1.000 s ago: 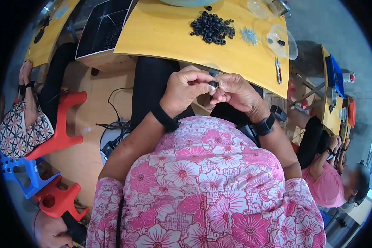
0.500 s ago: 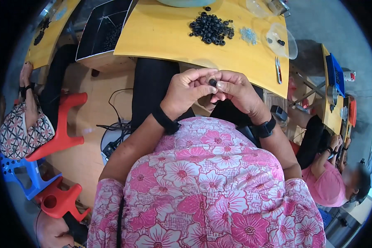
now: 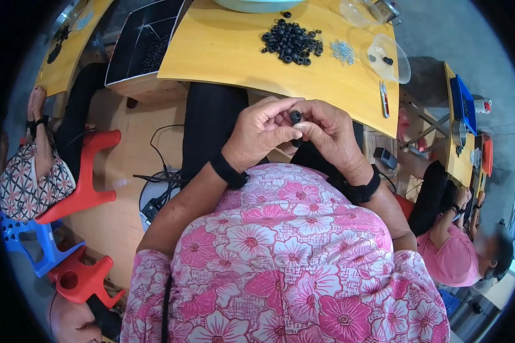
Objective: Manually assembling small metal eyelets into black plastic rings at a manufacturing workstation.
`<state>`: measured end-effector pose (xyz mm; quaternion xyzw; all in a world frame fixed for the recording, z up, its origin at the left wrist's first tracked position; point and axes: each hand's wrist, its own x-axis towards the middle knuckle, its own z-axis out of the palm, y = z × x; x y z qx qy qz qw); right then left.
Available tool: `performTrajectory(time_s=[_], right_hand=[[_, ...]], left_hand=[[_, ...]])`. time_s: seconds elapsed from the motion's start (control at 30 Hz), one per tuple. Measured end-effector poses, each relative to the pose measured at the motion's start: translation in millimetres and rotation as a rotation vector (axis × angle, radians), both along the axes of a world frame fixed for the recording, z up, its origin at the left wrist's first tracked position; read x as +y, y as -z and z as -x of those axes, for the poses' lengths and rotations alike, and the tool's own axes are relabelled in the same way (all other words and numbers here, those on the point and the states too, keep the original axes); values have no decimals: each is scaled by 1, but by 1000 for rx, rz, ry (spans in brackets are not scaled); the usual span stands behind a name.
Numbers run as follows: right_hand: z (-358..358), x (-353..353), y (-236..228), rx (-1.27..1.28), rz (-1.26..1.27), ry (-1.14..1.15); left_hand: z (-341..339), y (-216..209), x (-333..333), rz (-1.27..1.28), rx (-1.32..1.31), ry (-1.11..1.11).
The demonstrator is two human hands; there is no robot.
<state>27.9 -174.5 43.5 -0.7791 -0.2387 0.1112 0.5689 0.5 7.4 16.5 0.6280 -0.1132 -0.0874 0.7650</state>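
The left hand [image 3: 256, 132] and the right hand [image 3: 328, 130] are meeting just below the yellow tabletop [image 3: 229, 51], both pinching a small black ring [image 3: 295, 117] between their fingertips, each grip clenched on it. A pile of black rings [image 3: 292, 41] is lying on the tabletop at twelve o'clock from the hands, well apart. A clear plastic bowl [image 3: 396, 56] is sitting at one o'clock, with small scissors [image 3: 384, 98] nearer.

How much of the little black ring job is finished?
Hard to count finished ones. A clear plastic dish on the yellow table holds a couple of black pieces. Right now the left hand and right hand pinch one small black rubber ring. A big pile of black rings waits.
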Motion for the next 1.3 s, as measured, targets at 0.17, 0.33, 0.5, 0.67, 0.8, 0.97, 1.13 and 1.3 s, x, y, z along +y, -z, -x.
performTrajectory(time_s=[0.17,0.33,0.5,0.67,0.8,0.97,1.13,1.3], right_hand=[[3,3,-5,64,7,20],[0,2,-4,-6,-7,20],[-10,-9,-4,641,-285,-120],[-15,-18,7,884,-416,-208],[-16,-21,8,936,-405,-202],[-18,-25,6,973,-399,-247],[-18,-23,6,989,-397,-242],[-16,-23,13,987,-421,-221]], left_hand=[[-1,-3,2,-75,-117,-65],[4,-3,-2,3,-40,-58],[1,1,1,-33,-103,-95],[0,-1,1,-115,-122,-100],[-1,-2,1,-163,-146,-92],[-2,-3,1,-173,-134,-51],[-2,1,2,-190,-123,-42],[-3,4,1,-180,-124,-68]])
